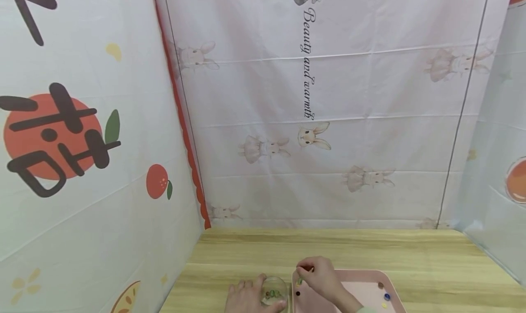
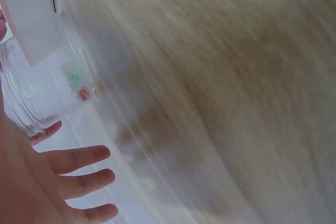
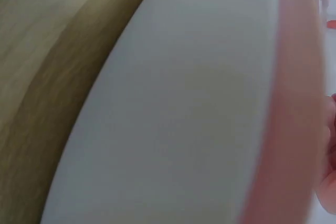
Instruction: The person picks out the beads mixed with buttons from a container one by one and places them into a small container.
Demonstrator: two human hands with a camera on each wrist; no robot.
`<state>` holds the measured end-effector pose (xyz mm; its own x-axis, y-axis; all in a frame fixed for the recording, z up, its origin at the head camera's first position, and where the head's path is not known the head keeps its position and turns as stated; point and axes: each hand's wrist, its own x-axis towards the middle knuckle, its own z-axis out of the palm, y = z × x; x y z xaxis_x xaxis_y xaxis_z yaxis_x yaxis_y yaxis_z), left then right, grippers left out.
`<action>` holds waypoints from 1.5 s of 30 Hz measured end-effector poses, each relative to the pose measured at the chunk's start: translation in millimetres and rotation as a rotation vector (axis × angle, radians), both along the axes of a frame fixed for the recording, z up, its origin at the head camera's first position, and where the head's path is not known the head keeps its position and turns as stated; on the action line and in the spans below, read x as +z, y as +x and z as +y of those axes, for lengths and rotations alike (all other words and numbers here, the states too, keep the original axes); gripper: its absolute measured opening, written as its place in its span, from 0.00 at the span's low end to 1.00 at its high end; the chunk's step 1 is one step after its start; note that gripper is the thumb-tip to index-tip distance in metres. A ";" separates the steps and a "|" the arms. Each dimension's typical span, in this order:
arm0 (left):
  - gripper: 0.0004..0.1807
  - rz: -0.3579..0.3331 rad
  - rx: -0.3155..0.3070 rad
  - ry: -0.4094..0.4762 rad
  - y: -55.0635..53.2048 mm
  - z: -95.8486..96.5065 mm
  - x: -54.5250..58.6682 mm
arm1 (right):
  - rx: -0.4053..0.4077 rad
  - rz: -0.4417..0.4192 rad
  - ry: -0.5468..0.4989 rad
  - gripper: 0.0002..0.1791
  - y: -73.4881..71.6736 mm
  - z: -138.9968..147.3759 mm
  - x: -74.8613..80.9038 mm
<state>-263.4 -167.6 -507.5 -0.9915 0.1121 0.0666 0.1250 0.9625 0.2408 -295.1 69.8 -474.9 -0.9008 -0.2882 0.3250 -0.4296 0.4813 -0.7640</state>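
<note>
My left hand (image 1: 246, 298) holds a clear jar (image 1: 274, 282) between thumb and forefinger. In the left wrist view its other fingers (image 2: 86, 184) stretch out beside the jar. Several small beads (image 1: 273, 294), green and reddish-brown, lie at the jar's bottom. Over the left back corner of a pink tray (image 1: 361, 275) is my right hand (image 1: 322, 276), fingers bent toward the thumb; whether a bead is between them is hidden. Just below its fingertips lies a green and yellow bead (image 1: 298, 282), with a black bead (image 1: 297, 294) nearer the front.
On the tray's right side lie a brown bead (image 1: 381, 285), a blue bead (image 1: 387, 297) and a yellow bead (image 1: 384, 305). The jar stands close to the tray's left wall on a wooden table (image 1: 246, 249). Printed cloth curtains (image 1: 328, 199) rise around the table.
</note>
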 end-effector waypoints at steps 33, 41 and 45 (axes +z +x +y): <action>0.59 0.069 0.007 -0.055 -1.4 1.0 -5.9 | 0.007 0.040 0.131 0.05 -15.2 12.6 -35.0; 0.59 0.094 0.009 -0.070 0.6 1.3 -5.4 | 0.018 0.007 0.130 0.05 -12.2 12.8 -36.6; 0.59 0.093 0.008 -0.068 1.7 1.1 -5.1 | 0.017 0.010 0.126 0.05 -11.6 12.9 -39.1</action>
